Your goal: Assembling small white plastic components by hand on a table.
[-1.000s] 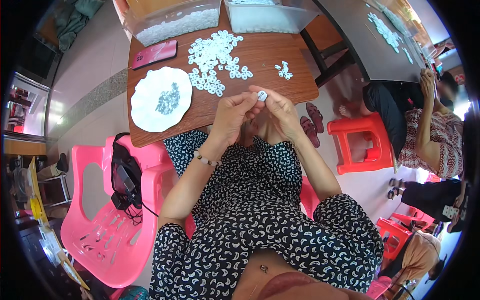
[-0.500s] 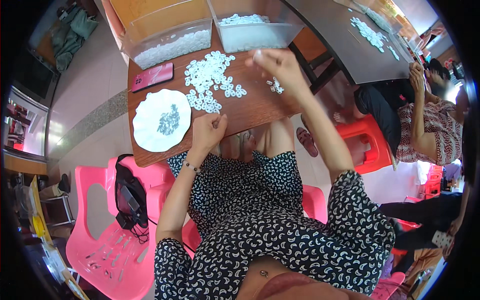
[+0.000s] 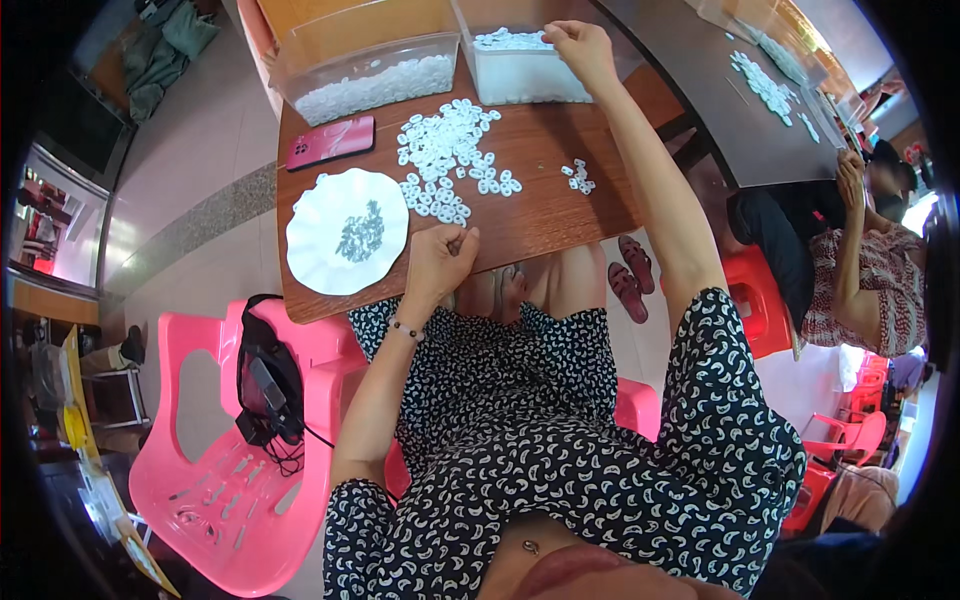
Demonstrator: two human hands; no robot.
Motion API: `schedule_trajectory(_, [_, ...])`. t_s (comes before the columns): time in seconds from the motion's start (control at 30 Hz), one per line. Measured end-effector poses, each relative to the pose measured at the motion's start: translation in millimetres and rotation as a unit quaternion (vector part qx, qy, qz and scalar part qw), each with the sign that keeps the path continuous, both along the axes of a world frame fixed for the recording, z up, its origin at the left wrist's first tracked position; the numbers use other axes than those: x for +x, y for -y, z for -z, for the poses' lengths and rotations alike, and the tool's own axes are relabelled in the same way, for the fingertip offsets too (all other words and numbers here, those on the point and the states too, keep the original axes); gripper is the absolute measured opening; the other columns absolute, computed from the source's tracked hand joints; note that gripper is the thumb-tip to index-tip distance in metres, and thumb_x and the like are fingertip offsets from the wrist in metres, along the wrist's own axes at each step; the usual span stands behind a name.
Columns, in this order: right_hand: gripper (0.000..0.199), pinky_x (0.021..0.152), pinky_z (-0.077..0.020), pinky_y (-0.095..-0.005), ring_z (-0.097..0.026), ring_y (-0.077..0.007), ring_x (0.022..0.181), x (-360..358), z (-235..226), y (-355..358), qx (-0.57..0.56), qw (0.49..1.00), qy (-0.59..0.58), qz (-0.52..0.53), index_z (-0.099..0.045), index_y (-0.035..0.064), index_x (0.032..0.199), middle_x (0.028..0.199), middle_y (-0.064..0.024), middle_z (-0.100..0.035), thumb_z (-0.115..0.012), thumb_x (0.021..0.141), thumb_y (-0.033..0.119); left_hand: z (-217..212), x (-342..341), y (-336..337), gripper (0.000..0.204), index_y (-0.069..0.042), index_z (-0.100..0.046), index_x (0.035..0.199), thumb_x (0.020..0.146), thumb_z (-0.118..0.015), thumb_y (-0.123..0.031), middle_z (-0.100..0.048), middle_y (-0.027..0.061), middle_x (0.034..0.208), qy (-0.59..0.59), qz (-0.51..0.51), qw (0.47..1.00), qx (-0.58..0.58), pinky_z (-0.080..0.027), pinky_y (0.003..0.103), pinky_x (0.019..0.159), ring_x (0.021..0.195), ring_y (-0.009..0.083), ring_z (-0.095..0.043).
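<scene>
My left hand (image 3: 440,262) rests at the table's front edge, beside the white plate, with its fingers curled and thumb pressed in. Whatever those fingers hold is hidden. Over the right-hand clear bin (image 3: 530,88), my right hand (image 3: 588,55) is raised with thumb and fingertips together; I cannot make out anything between them. White pieces fill much of that bin. A pile of small white oval pieces with holes (image 3: 440,140) lies mid-table. Small dark grey bits (image 3: 362,232) sit on the wavy-rimmed plate (image 3: 312,235). A smaller cluster of white pieces (image 3: 578,178) lies at right.
Another clear bin (image 3: 375,78) of white pieces stands at the back left, behind a pink phone (image 3: 331,143). A pink chair (image 3: 205,470) with a black bag is at my left. To the right, a person sits by a dark table (image 3: 690,90).
My right hand has moved up and away from me, from in front of the right bin to above it. My left hand stays at the table edge. The whole view has shifted slightly.
</scene>
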State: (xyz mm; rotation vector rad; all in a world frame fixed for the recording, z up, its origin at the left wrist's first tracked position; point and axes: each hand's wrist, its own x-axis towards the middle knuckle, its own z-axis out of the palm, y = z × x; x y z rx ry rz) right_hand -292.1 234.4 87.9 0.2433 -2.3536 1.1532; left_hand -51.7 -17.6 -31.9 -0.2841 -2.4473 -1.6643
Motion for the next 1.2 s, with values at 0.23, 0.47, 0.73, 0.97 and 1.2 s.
schedule_trajectory(0.23, [0.023,0.064,-0.0479,-0.0279,-0.061,-0.0126,0.066,108.5,45.6,22.5,-0.016,0.992,0.024,-0.124,-0.069,0.0023,0.081,0.072,-0.0059,-0.068,-0.058,0.086,0.022,3.5,-2.4,1.0,0.028,0.004,-0.060,0.065,0.084,-0.065,-0.016,-0.050,0.0063,0.048,0.012,0.003,1.000,0.017,-0.032,0.027,0.042,0.043,0.0078,-0.042])
schedule_trajectory(0.47, [0.019,0.079,-0.0455,-0.0404,-0.056,-0.0322,0.087,170.8,92.9,36.6,0.153,0.974,0.083,-0.146,-0.067,0.0046,0.095,0.082,-0.0130,-0.066,-0.066,0.080,0.016,2.8,-1.8,-1.7,0.025,0.003,-0.061,0.066,0.083,-0.065,-0.016,-0.054,0.0086,0.051,0.006,-0.002,1.000,-0.001,-0.035,0.028,0.043,0.043,0.0104,-0.046])
schedule_trajectory(0.73, [0.023,0.081,-0.0444,-0.0408,-0.053,-0.0307,0.092,167.4,99.8,62.9,0.209,0.965,-0.010,-0.157,-0.067,0.0074,0.102,0.089,-0.0113,-0.062,-0.067,0.080,0.017,3.9,-0.2,-2.5,0.024,0.003,-0.062,0.067,0.083,-0.065,-0.015,-0.054,0.0087,0.051,0.011,-0.002,1.000,-0.008,-0.034,0.029,0.043,0.043,0.0116,-0.045])
schedule_trajectory(0.97, [0.025,0.078,-0.0465,-0.0405,-0.053,-0.0292,0.093,161.2,102.9,73.2,0.234,0.963,0.036,-0.130,-0.068,0.0097,0.102,0.088,-0.0099,-0.060,-0.069,0.079,0.019,1.5,-0.9,-1.2,0.025,0.003,-0.062,0.067,0.083,-0.066,-0.016,-0.054,0.0090,0.052,0.001,-0.015,1.000,-0.003,-0.035,0.029,0.043,0.044,0.0120,-0.045])
schedule_trajectory(1.2, [0.018,0.077,-0.0462,-0.0393,-0.055,-0.0291,0.085,159.0,105.4,66.7,0.196,0.972,0.013,-0.127,-0.071,0.0082,0.094,0.083,-0.0096,-0.065,-0.069,0.079,0.019,0.7,-2.8,-4.4,0.026,0.004,-0.062,0.067,0.083,-0.066,-0.016,-0.054,0.0094,0.052,-0.003,-0.014,1.000,-0.005,-0.035,0.029,0.044,0.044,0.0119,-0.046])
